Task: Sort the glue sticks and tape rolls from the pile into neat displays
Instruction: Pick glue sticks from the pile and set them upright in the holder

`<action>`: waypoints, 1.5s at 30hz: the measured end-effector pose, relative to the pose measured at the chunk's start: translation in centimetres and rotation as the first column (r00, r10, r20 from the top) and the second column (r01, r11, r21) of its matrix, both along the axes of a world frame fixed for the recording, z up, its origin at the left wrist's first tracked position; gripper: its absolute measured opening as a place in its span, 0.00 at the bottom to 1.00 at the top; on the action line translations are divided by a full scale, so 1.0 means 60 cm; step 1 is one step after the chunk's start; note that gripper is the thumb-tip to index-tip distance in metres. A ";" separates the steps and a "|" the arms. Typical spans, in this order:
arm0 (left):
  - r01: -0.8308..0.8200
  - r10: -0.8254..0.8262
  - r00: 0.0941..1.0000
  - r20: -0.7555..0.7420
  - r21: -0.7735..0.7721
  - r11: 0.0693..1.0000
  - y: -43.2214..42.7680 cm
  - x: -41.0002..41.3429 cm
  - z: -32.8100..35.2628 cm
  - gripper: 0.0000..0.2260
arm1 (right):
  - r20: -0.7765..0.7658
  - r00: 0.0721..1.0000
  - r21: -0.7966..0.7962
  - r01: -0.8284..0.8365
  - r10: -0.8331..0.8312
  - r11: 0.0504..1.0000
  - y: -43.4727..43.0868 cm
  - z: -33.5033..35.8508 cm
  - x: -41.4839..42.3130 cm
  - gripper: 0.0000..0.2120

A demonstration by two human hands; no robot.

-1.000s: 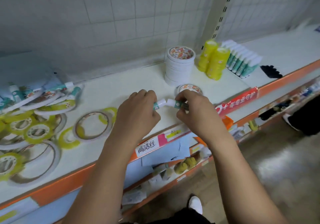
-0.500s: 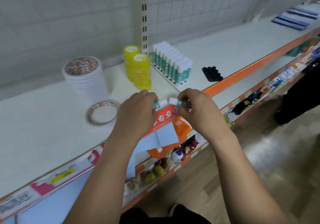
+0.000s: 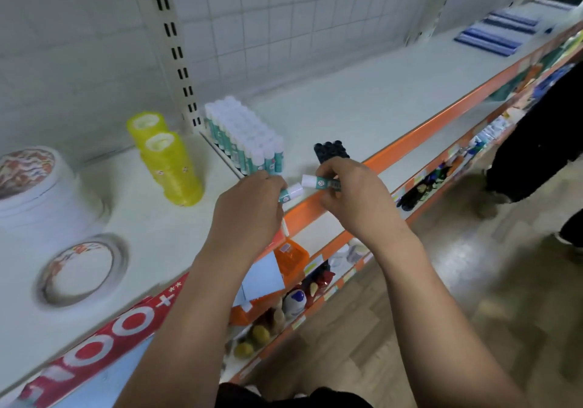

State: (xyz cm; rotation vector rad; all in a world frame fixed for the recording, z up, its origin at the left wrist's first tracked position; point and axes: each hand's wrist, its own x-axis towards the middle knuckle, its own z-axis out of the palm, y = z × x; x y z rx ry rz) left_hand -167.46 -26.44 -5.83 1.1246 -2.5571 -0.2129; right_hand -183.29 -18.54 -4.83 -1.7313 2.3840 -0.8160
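Observation:
My left hand (image 3: 249, 215) grips a green glue stick with a white cap (image 3: 291, 192), cap pointing right. My right hand (image 3: 356, 202) pinches a second glue stick (image 3: 318, 183), its white cap pointing left, so the two caps nearly meet. Both hands hover over the shelf's front edge, just in front of a block of upright glue sticks (image 3: 246, 137). Two stacks of yellow tape rolls (image 3: 172, 161) stand to the left. A tall stack of white tape rolls (image 3: 34, 193) is at far left, with one flat tape roll (image 3: 83, 268) lying before it.
A black tray-like piece (image 3: 331, 152) lies behind my right hand. The white shelf (image 3: 362, 104) has an orange front lip, with blue packs (image 3: 492, 35) far right. Lower shelves hold small goods. A person in dark clothes (image 3: 542, 142) stands at right on the wooden floor.
My view and both hands have shifted right along the shelf, from the loose tape pile to the glue stick block. Each hand has kept its glue stick.

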 end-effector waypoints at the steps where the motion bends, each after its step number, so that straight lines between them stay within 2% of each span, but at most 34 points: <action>1: 0.007 -0.007 1.000 0.007 0.007 1.000 -0.003 -0.007 -0.001 0.11 | -0.001 1.000 0.003 0.004 -0.004 1.000 -0.002 -0.001 -0.006 0.11; 11: -0.034 0.029 0.988 0.150 0.027 0.999 -0.015 -0.079 -0.011 0.13 | 0.014 0.997 0.026 -0.075 0.075 0.997 -0.052 -0.006 -0.077 0.14; 18: -0.224 0.211 0.961 0.178 0.056 0.973 -0.010 -0.146 -0.012 0.11 | 0.034 0.966 0.053 -0.259 0.257 0.964 -0.110 -0.017 -0.160 0.12; 21: -0.304 0.291 0.945 0.147 0.077 0.949 -0.008 -0.166 -0.010 0.08 | 0.052 0.943 0.042 -0.331 0.329 0.943 -0.123 -0.023 -0.185 0.13; 25: -0.370 0.370 0.928 0.029 0.142 0.918 -0.009 -0.200 0.002 0.11 | 0.059 0.909 0.052 -0.415 0.412 0.908 -0.134 -0.024 -0.210 0.15; 32: -0.467 0.474 0.878 -0.065 0.096 0.879 -0.032 -0.248 0.002 0.08 | 0.046 0.861 0.038 -0.509 0.507 0.860 -0.150 -0.022 -0.244 0.16; 39: -0.436 0.444 0.856 -0.265 0.092 0.895 -0.049 -0.268 0.008 0.06 | 0.126 0.848 -0.024 -0.516 0.515 0.856 -0.168 -0.019 -0.281 0.14; 42: -0.444 0.460 0.863 -0.206 0.125 0.888 -0.056 -0.278 0.004 0.12 | 0.189 0.853 -0.047 -0.487 0.486 0.872 -0.180 -0.018 -0.297 0.13; 45: -0.449 0.471 0.874 -0.116 0.173 0.876 -0.059 -0.285 -0.009 0.17 | 0.261 0.847 -0.051 -0.466 0.463 0.883 -0.187 -0.025 -0.306 0.16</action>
